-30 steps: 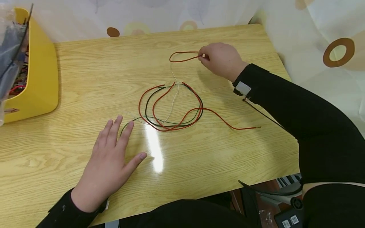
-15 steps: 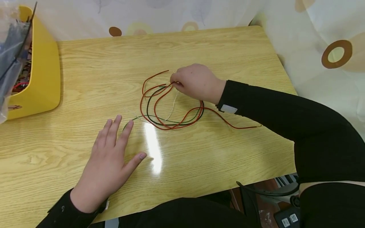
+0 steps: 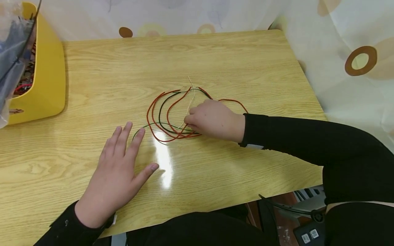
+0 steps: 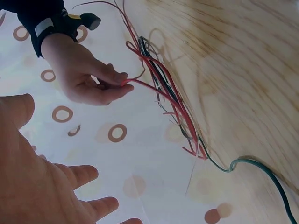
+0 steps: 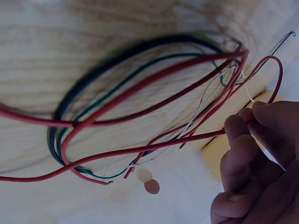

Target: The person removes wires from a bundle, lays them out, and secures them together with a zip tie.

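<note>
In the head view, a loose coil of wires (image 3: 172,114) lies near the middle of the frame on a yellow wood-grain table (image 3: 215,61). The coil holds several red wires, a black one, a green one and a thin white one, looped over one another.

The right hand (image 3: 212,119) rests at the lower right edge of the coil, partly covering it. Its fingers are curled, and the fingertips pinch a red wire (image 5: 140,149); the right wrist view shows that strand running from the lower left of the frame up to the fingertips (image 5: 236,126) at the right. The left wrist view shows the same pinch from the side, with the red wire leaving the fingertips and joining the bundle. Another red loop (image 3: 234,101) arcs out just above the right wrist.

The left hand (image 3: 118,171) lies flat on the table in the lower left part of the head frame, palm down, fingers straight and spread. It holds nothing. The end of the green wire (image 3: 138,130) curves toward its fingertips and lies just beside or under them; I cannot tell whether it touches. The rest of the coil sits to the upper right of this hand.

A yellow bin (image 3: 46,78) stands at the upper left edge of the frame, well apart from the coil. A patterned curtain (image 3: 354,51) hangs beyond the table at the upper right.
</note>
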